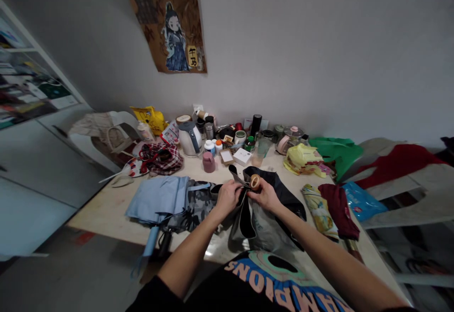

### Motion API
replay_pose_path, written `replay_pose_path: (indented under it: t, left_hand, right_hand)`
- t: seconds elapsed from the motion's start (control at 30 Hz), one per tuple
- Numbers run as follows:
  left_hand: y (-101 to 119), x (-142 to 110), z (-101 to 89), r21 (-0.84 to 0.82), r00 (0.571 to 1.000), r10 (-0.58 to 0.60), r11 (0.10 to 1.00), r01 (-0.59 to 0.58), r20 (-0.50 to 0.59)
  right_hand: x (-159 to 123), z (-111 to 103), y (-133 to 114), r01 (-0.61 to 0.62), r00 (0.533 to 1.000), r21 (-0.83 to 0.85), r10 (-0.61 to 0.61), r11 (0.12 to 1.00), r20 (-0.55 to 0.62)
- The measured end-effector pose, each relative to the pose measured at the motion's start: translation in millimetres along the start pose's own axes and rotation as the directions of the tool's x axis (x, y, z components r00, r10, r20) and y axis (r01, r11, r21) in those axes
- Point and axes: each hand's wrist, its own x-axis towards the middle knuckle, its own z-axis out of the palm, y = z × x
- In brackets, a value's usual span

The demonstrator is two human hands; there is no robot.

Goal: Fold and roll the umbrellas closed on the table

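In front of my body, a black and grey umbrella (264, 227) lies loosely folded on the table, its panels bunched and hanging apart. Its round brown handle end (254, 182) points up towards me. My right hand (265, 195) has its fingers closed around that handle end. Just left of it, my left hand (229, 195) pinches the gathered fabric near the handle. To the left lie a light blue umbrella (158, 198) and a grey camouflage umbrella (202, 208). On the right are a yellow patterned folded umbrella (319, 210) and a dark red one (338, 208).
Along the wall stand a kettle (190, 139), a pink cup (208, 162), a white box (243, 156), a glass pot (291, 137) and several bottles. A yellow plastic bag (303, 158) sits at the right. White chairs (95, 137) flank the table (106, 201).
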Motion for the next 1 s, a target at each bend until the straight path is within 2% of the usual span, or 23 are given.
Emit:
replay_pose_path:
  t: [0.27,0.53,0.63,0.7,0.77,0.8,0.83,0.87,0.9,0.93,0.97,1.0]
  left_hand:
    - [12.8,8.0,8.7,-0.097,0.998,0.052,0.994,-0.048,0.04]
    - [16.2,3.7,0.8,-0.229,0.984,0.095,0.972,-0.059,0.151]
    - [21.5,-0.6,-3.3,-0.215,0.984,0.058,0.976,-0.021,0.167]
    - [28.5,-6.1,-8.8,-0.232,0.993,-0.005,0.972,0.033,0.118]
    - [37.4,-15.3,-17.5,-0.374,0.992,-0.107,0.919,0.123,0.064]
    - [42.0,-21.3,-22.7,-0.493,0.982,-0.174,0.849,0.188,0.076]
    - [46.5,-28.0,-28.0,-0.623,0.962,-0.241,0.735,0.269,0.13]
    - [50.6,-35.0,-33.1,-0.731,0.926,-0.297,0.575,0.367,0.232]
    - [54.1,-41.7,-37.5,-0.788,0.869,-0.325,0.383,0.482,0.374]
    - [57.1,-47.4,-40.9,-0.78,0.789,-0.315,0.189,0.596,0.527]
    - [59.4,-51.7,-43.0,-0.72,0.697,-0.27,0.017,0.693,0.664]
    - [61.2,-54.1,-43.9,-0.633,0.606,-0.201,-0.116,0.766,0.77]
  right_hand:
    - [0.4,0.5,-2.5,-0.003,1.0,-0.005,0.003,1.0,-0.002]
    - [1.3,-3.2,-7.1,-0.023,0.995,0.168,0.006,0.986,0.1]
    - [-1.3,-0.4,-8.8,-0.017,0.996,0.174,0.001,0.985,0.093]
    - [-3.7,-0.7,-11.0,-0.009,0.996,0.166,-0.006,0.986,0.085]
    - [-5.5,-4.9,-14.9,0.002,0.997,0.15,-0.014,0.989,0.08]
    - [-6.1,-8.5,-17.8,0.01,0.997,0.14,-0.021,0.99,0.076]
    - [-6.6,-12.8,-21.5,0.031,0.997,0.127,-0.039,0.991,0.066]
    - [-7.1,-17.5,-26.1,0.071,0.996,0.113,-0.077,0.991,0.049]
    - [-8.0,-22.2,-31.7,0.129,0.991,0.095,-0.132,0.987,0.028]
    - [-9.6,-26.4,-38.1,0.196,0.98,0.066,-0.197,0.978,0.011]
    - [-12.0,-29.9,-45.3,0.264,0.964,0.024,-0.264,0.964,0.006]
    - [-15.5,-32.3,-53.0,0.326,0.945,-0.031,-0.325,0.945,0.015]
